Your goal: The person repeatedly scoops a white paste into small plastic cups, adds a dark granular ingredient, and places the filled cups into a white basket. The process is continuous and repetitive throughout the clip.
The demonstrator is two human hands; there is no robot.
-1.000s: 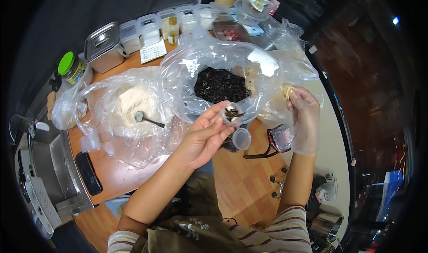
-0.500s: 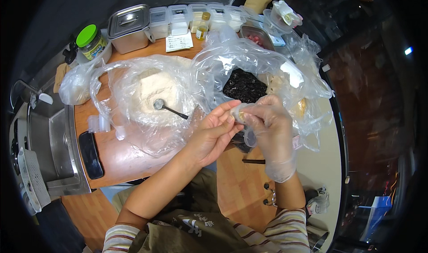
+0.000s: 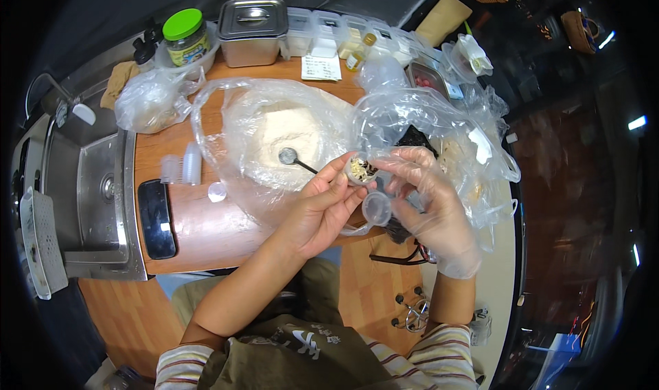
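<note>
My bare left hand (image 3: 322,208) holds a small clear plastic cup (image 3: 358,182) between thumb and fingers. Pale and dark shreds (image 3: 362,168) show inside it. A round clear lid (image 3: 377,209) hangs just below the cup, apparently joined to it. My right hand (image 3: 436,201), in a clear plastic glove, is close by on the right with thumb and fingers apart. Beyond the gloved fingers lies a dark shredded heap (image 3: 414,137) in a clear bag, partly hidden. To the left, a black-handled measuring spoon (image 3: 289,156) rests in pale powder (image 3: 290,128) inside another clear bag.
At the left stand a steel sink (image 3: 93,177), a black phone (image 3: 157,218) and stacked clear cups (image 3: 191,165). Along the back are a green-lidded jar (image 3: 185,36), a lidded steel container (image 3: 252,36), several clear tubs (image 3: 328,29) and a small bottle (image 3: 360,53).
My right hand's fingers have parted and drawn slightly off the cup. The cup's contents and hanging lid now show more plainly. The whole view has shifted, moving the table things rightward.
</note>
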